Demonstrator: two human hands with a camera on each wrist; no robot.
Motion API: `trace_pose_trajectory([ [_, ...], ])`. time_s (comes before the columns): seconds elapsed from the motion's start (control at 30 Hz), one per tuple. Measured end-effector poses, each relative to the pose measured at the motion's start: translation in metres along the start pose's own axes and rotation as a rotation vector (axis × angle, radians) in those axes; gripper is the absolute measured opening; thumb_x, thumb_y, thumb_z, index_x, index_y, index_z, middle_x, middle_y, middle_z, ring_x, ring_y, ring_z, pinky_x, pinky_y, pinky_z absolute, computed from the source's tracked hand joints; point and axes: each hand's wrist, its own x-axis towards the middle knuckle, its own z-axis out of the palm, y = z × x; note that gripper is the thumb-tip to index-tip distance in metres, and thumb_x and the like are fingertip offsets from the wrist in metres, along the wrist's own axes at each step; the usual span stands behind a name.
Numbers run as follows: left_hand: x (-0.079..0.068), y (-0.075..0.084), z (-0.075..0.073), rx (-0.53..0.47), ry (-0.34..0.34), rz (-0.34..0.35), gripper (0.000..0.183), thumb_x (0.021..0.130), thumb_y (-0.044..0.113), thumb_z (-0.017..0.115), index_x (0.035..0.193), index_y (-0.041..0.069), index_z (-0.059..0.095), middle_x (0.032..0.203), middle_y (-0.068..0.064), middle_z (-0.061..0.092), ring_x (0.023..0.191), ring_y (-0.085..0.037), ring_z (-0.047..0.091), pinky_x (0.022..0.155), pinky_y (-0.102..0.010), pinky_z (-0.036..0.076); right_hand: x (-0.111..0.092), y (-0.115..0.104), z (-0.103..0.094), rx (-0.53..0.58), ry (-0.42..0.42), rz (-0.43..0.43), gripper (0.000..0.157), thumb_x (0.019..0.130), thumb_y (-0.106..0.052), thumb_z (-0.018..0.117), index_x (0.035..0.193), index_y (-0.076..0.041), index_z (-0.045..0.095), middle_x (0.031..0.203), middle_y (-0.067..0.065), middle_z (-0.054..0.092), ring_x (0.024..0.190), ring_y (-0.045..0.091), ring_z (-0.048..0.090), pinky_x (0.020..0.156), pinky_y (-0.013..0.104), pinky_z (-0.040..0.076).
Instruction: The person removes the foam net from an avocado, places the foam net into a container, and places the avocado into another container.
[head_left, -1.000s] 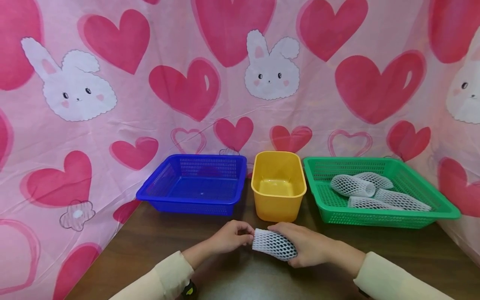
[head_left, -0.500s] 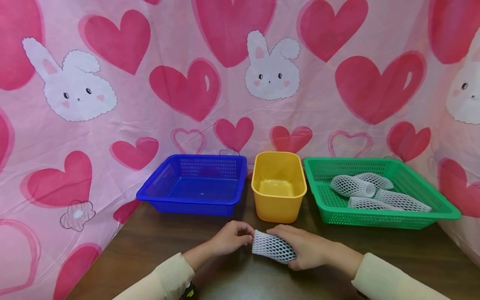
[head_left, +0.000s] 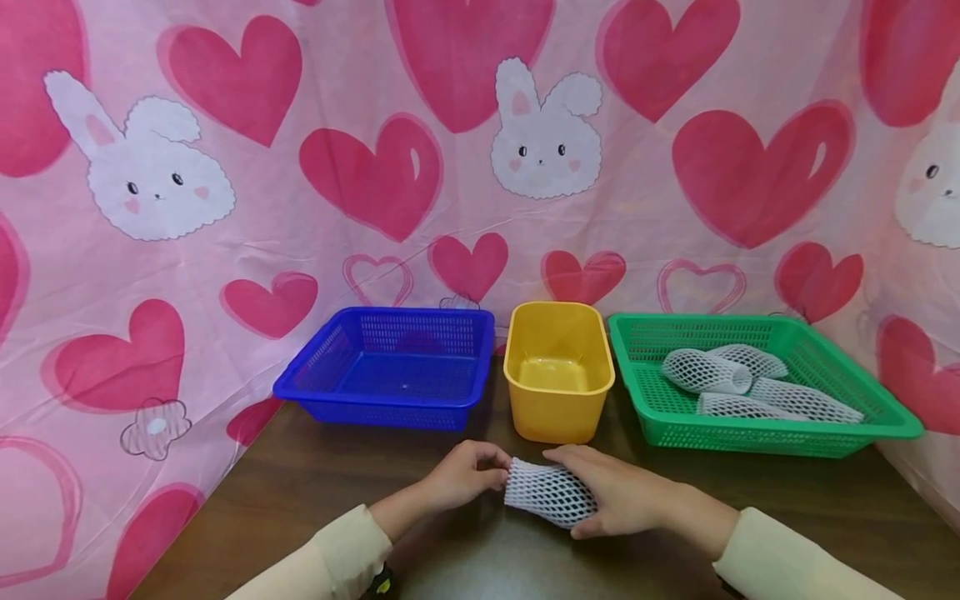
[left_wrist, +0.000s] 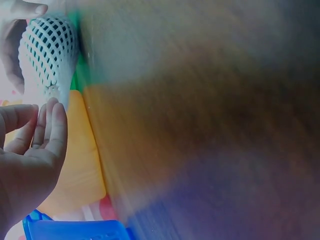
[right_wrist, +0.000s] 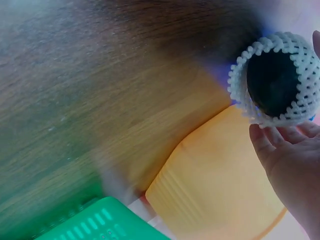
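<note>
A white foam fruit net (head_left: 550, 493) lies across both hands just above the table's front middle. My right hand (head_left: 628, 495) grips its wide right end, thumb on the near side and fingers over the far side. At the narrower left end, my left hand (head_left: 461, 477) pinches the rim with thumb and fingertips. The left wrist view shows the mesh (left_wrist: 50, 42) bulging towards the right hand and tapering to my left fingertips (left_wrist: 59, 111). Through the wide mouth in the right wrist view, a dark, smooth, rounded item (right_wrist: 272, 82) shows inside; its kind is not clear.
Behind the hands, a yellow bin (head_left: 558, 417) stands between a blue basket (head_left: 382, 415) on the left and a green basket (head_left: 750, 440) on the right. Several white foam nets (head_left: 705, 371) lie in the green basket. A heart-and-rabbit cloth (head_left: 465, 208) hangs behind.
My right hand has shifted slightly and its fingers have spread a little around the net's wide end. The left hand stays almost still at the narrow end.
</note>
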Motion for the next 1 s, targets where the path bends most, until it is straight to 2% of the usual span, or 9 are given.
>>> trace_pose_trajectory([
  [0.17, 0.001, 0.001, 0.001, -0.050, -0.005, -0.015, 0.006, 0.090, -0.001, 0.064, 0.094, -0.002, 0.069, 0.090, -0.006, 0.067, 0.075, -0.016, 0.065, 0.071, -0.034, 0.056, -0.007, 0.003, -0.003, 0.012, 0.022, 0.043, 0.088, 0.077, -0.047, 0.078, 0.145, -0.007, 0.038, 0.140, 0.006, 0.045, 0.124, 0.024, 0.045, 0.104, 0.052, 0.036],
  [0.37, 0.001, 0.002, 0.004, -0.111, -0.019, -0.007, 0.009, 0.090, -0.004, 0.063, 0.097, -0.005, 0.069, 0.093, -0.009, 0.068, 0.078, -0.018, 0.066, 0.073, -0.038, 0.056, -0.012, 0.008, -0.004, -0.002, 0.024, 0.046, 0.084, 0.079, -0.051, 0.075, 0.141, -0.002, 0.044, 0.134, 0.006, 0.051, 0.117, 0.024, 0.050, 0.100, 0.051, 0.040],
  [0.47, 0.003, 0.000, 0.005, -0.090, -0.022, -0.004, 0.010, 0.090, -0.003, 0.063, 0.097, -0.005, 0.069, 0.092, -0.008, 0.069, 0.078, -0.014, 0.066, 0.072, -0.033, 0.056, -0.014, 0.010, -0.005, 0.006, 0.015, 0.046, 0.084, 0.080, -0.052, 0.074, 0.140, -0.001, 0.045, 0.132, 0.005, 0.053, 0.115, 0.022, 0.052, 0.099, 0.049, 0.042],
  [0.57, 0.005, -0.002, 0.005, -0.024, -0.013, 0.010, 0.010, 0.089, -0.001, 0.064, 0.096, -0.002, 0.071, 0.091, -0.004, 0.069, 0.079, -0.010, 0.062, 0.072, -0.026, 0.053, -0.014, 0.012, -0.005, 0.015, 0.011, 0.045, 0.084, 0.080, -0.052, 0.075, 0.139, 0.001, 0.046, 0.131, 0.005, 0.054, 0.114, 0.021, 0.053, 0.098, 0.049, 0.043],
  [0.73, 0.009, -0.002, 0.006, 0.062, -0.006, 0.041, 0.011, 0.090, 0.006, 0.066, 0.098, 0.005, 0.074, 0.092, 0.003, 0.069, 0.084, -0.009, 0.059, 0.077, -0.024, 0.048, -0.015, 0.015, -0.004, 0.017, 0.016, 0.028, 0.083, 0.079, -0.051, 0.075, 0.138, 0.001, 0.047, 0.130, 0.004, 0.056, 0.113, 0.018, 0.054, 0.098, 0.046, 0.044],
  [0.9, 0.011, -0.004, 0.010, 0.028, -0.037, 0.047, 0.014, 0.090, 0.003, 0.065, 0.100, 0.005, 0.073, 0.095, 0.001, 0.070, 0.085, -0.008, 0.059, 0.077, -0.024, 0.048, -0.014, 0.018, -0.003, 0.042, 0.008, 0.025, 0.082, 0.079, -0.051, 0.076, 0.138, 0.000, 0.048, 0.129, 0.003, 0.057, 0.111, 0.015, 0.055, 0.098, 0.043, 0.044],
  [1.0, 0.012, -0.006, 0.012, -0.033, -0.069, 0.050, 0.017, 0.090, -0.001, 0.064, 0.104, 0.002, 0.072, 0.096, -0.002, 0.070, 0.084, -0.007, 0.061, 0.075, -0.023, 0.050, -0.014, 0.019, -0.004, 0.062, -0.001, 0.032, 0.082, 0.079, -0.050, 0.076, 0.138, 0.000, 0.048, 0.130, 0.004, 0.057, 0.111, 0.014, 0.055, 0.098, 0.043, 0.044],
])
